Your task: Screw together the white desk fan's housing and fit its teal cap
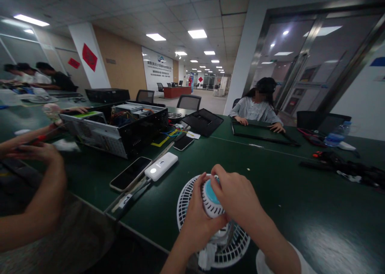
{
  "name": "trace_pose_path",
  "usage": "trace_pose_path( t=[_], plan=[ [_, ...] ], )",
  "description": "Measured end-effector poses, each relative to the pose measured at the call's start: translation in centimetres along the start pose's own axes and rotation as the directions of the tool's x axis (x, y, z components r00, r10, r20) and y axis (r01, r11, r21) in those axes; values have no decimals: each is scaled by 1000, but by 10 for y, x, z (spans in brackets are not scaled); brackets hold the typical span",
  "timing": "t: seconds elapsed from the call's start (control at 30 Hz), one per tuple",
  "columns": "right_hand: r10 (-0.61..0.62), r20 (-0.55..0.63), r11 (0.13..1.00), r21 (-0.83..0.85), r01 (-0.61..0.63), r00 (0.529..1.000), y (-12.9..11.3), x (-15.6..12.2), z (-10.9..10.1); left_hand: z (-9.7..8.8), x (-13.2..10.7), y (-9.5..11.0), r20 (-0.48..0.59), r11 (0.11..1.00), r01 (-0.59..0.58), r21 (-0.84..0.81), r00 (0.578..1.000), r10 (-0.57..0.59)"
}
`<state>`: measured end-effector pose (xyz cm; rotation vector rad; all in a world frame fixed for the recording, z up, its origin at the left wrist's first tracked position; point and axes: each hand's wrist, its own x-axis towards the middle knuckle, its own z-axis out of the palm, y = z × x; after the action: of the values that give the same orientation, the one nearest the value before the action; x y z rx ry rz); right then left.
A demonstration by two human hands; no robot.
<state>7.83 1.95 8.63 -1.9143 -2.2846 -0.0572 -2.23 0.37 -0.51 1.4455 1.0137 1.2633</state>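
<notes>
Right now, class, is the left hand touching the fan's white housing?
Touching: the head view shows the left hand curled around the white housing, with no gap between them.

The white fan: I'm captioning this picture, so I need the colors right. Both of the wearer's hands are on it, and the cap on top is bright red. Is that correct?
Not quite: the cap is turquoise, not red, as the head view shows. The rest stands: the left hand and right hand are both on the white fan.
</notes>
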Motion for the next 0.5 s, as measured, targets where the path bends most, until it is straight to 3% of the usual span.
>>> trace_pose_path(
  t=[0.1, 0.2, 0.27, 0.37, 0.5],
  plan=[
    [-199, -24, 956, 216, 200, 980, 20, 1, -8, -1, -1, -2, 22, 999, -28, -20, 999, 29],
    [-435, -51, 836, 349, 424, 899, 40, 2, -16, -2, -1, -3, 31, 1000, -18, -15, 999, 18],
    [-532, -16, 780, 379, 498, 846, 47, 3, -19, -2, -1, -3, 36, 1000, 3, -8, 999, -3],
    [-568, 23, 765, 383, 518, 823, 48, 3, -18, -3, 0, -2, 41, 1000, 14, -11, 999, -14],
    [-539, 21, 811, 284, 512, 842, 42, 2, -16, -3, 0, -1, 48, 1000, 19, -21, 999, -18]
  ],
)
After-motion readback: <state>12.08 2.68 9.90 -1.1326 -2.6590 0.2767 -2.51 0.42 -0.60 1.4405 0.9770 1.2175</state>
